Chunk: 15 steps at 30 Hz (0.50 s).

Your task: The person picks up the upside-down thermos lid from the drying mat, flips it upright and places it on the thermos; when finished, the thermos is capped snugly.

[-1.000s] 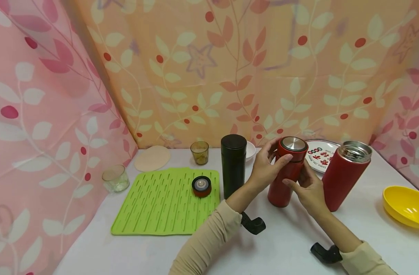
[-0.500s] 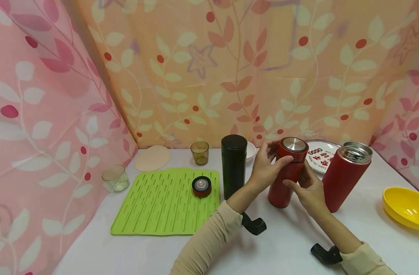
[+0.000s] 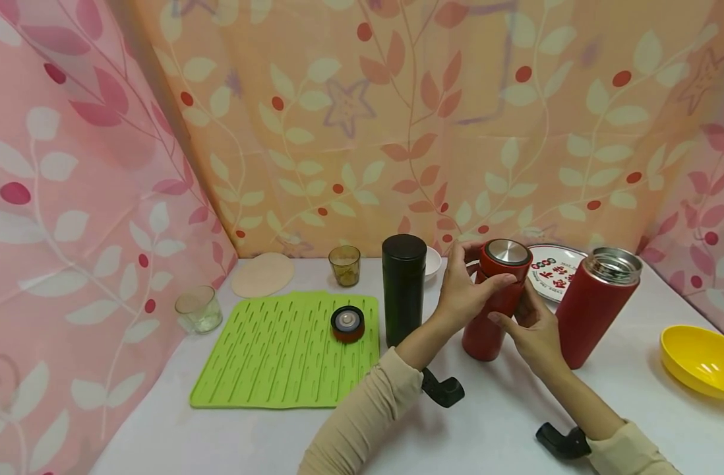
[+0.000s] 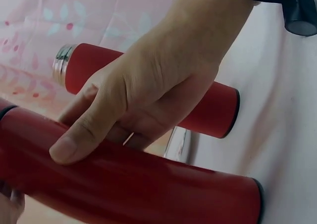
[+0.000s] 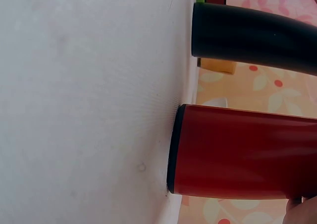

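Observation:
A capped red thermos [image 3: 485,330] stands upright on the table. My left hand [image 3: 464,293] grips it at its steel-topped lid [image 3: 507,252], the thumb lying across the front near the seam and the other fingers mostly hidden behind. Lower down, my right hand [image 3: 537,330] holds the body, as the left wrist view shows with the right thumb [image 4: 67,149] along the red side. Just right of this hand is a wider red thermos [image 3: 599,310], uncapped, its steel mouth showing. An upturned red-and-black cap [image 3: 347,324] lies on the green ridged mat [image 3: 267,356].
A black thermos [image 3: 403,290] stands beside my left forearm. Behind are an amber glass [image 3: 345,266], a white bowl [image 3: 433,262] and a printed plate [image 3: 554,270]. A clear glass [image 3: 199,310] and a beige disc [image 3: 263,275] are at left, a yellow bowl [image 3: 703,363] at far right.
My left thumb and wrist have shifted slightly to the right around the lid. The right hand and the thermos body have stayed in place.

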Each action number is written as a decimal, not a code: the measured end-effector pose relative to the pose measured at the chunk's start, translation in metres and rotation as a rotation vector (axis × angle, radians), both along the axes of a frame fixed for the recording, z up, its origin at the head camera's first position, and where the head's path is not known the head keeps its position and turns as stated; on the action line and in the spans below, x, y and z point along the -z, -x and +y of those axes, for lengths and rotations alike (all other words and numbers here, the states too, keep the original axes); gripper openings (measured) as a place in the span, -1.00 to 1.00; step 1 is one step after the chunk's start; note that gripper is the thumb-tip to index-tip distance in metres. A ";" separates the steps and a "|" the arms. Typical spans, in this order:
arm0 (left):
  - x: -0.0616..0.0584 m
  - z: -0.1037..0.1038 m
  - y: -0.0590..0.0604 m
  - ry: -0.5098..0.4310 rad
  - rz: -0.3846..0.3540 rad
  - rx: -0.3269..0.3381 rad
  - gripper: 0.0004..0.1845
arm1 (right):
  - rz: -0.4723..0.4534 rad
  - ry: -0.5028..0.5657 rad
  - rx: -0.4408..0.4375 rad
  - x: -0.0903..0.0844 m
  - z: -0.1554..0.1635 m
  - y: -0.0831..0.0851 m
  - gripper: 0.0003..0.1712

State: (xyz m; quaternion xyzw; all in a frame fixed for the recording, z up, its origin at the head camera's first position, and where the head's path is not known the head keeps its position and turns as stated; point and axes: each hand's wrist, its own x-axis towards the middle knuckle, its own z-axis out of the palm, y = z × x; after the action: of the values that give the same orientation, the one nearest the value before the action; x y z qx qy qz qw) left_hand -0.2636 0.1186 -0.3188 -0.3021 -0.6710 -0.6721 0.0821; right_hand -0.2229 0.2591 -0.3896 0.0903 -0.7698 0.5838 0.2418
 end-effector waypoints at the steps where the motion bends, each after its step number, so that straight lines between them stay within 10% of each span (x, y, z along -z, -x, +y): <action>1: 0.001 -0.001 0.001 -0.009 0.002 0.030 -0.38 | 0.007 0.002 -0.001 0.000 0.000 0.000 -0.02; 7: 0.004 -0.007 0.005 -0.044 -0.012 0.146 -0.42 | 0.012 -0.006 0.002 0.001 0.000 0.000 0.00; 15: -0.001 -0.001 0.001 0.024 0.004 -0.022 -0.30 | -0.017 -0.026 0.019 0.001 -0.001 -0.002 -0.02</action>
State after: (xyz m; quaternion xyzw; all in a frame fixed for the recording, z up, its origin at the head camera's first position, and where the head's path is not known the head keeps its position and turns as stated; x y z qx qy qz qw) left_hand -0.2642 0.1181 -0.3175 -0.2968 -0.6822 -0.6625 0.0874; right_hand -0.2211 0.2584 -0.3910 0.0814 -0.7801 0.5721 0.2396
